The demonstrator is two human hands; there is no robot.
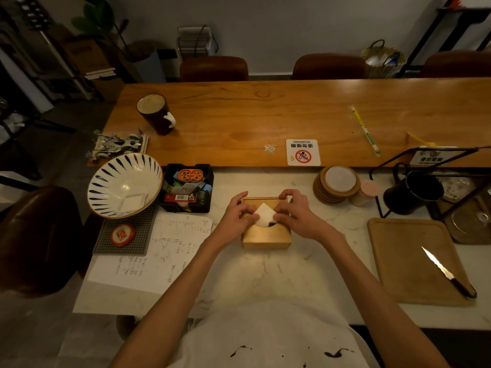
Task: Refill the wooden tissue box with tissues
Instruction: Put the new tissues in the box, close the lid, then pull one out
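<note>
A square wooden tissue box [266, 236] stands on the white marble counter in front of me. A white tissue [265, 214] pokes up through the round hole in its lid. My left hand [238, 213] rests on the box's left side, fingertips pinching the tissue's left edge. My right hand [293, 211] covers the box's right rear corner, its fingers pinching the tissue's right edge. The inside of the box is hidden by the lid and my hands.
Left of the box lie a handwritten paper [159, 248], a black tray of small items [187, 187] and a striped bowl [124, 185]. Right are stacked coasters [336, 184], a black mug [413, 192] and a cutting board [414, 261] with a knife [446, 272].
</note>
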